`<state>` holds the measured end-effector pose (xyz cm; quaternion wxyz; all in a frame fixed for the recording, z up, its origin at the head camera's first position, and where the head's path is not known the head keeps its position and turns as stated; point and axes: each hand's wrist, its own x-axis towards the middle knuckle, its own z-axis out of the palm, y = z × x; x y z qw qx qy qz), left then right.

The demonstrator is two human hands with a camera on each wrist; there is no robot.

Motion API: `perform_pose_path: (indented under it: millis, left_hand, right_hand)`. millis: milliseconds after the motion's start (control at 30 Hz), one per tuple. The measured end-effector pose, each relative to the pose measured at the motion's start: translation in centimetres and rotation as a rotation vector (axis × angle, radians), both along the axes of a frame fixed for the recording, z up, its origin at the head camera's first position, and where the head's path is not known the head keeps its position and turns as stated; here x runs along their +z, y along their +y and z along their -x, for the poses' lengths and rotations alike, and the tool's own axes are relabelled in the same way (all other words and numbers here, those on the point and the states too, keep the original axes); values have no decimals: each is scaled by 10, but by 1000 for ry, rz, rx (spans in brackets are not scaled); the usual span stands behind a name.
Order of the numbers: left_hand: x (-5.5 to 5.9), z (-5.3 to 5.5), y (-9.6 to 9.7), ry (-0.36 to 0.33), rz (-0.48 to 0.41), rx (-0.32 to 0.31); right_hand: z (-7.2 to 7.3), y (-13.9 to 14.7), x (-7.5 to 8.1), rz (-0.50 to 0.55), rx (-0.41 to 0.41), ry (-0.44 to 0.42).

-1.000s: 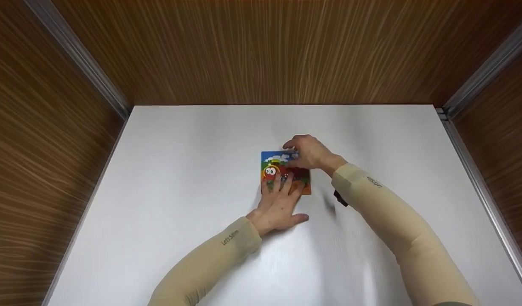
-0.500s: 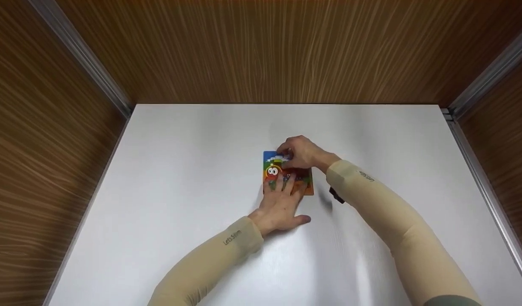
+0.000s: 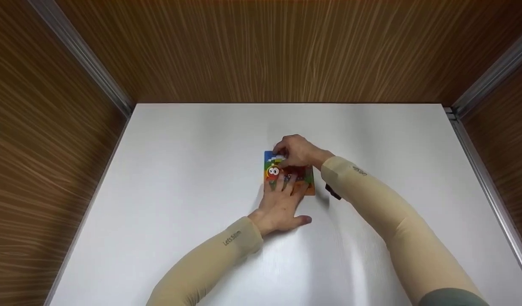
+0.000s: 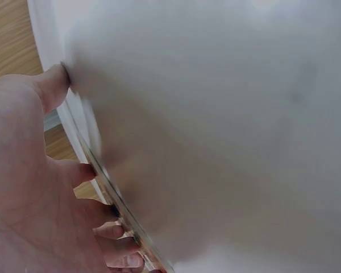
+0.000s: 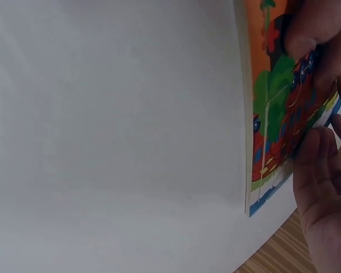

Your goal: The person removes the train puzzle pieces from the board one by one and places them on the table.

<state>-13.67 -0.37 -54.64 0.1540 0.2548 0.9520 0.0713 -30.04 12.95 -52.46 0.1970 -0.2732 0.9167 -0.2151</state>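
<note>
A thin, colourful jigsaw puzzle board (image 3: 270, 156) with a red, round-eyed cartoon train lies flat on the white table; seam lines run across it in the right wrist view. My left hand (image 3: 279, 208) rests with spread, straight fingers on its lower part, the thumb out to the side on the table. At the upper edge, my right hand (image 3: 298, 151) has bent fingers and thumb on the board, pinching at its top part. In the right wrist view that right hand (image 5: 324, 176) touches the blue border. Part of the picture is hidden under both hands.
A white table (image 3: 180, 170) surrounds the board. Brown wood-grain panels (image 3: 261, 51) stand at the back and both sides, with metal rails (image 3: 86, 59) at the corners. A dark strap (image 3: 333, 192) shows under the right forearm.
My right hand has slid left along the board's upper edge, and its fingers and thumb have drawn closer together. My left hand stays in place on the lower part.
</note>
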Motion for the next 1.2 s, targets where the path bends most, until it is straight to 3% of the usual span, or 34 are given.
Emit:
perform_pose_path:
  millis: [333,700,1200]
  left_hand:
    - [-3,0,-2,9,5,-9]
    - [-3,1,-2,10,0,-7]
    - [-4,0,-3,16,-3,-20]
  right_hand:
    - [0,-5,-1,5,-55,-24]
    - [-1,-6,-4,13,-47,10]
    - [1,-2,-7,82,-92,-69]
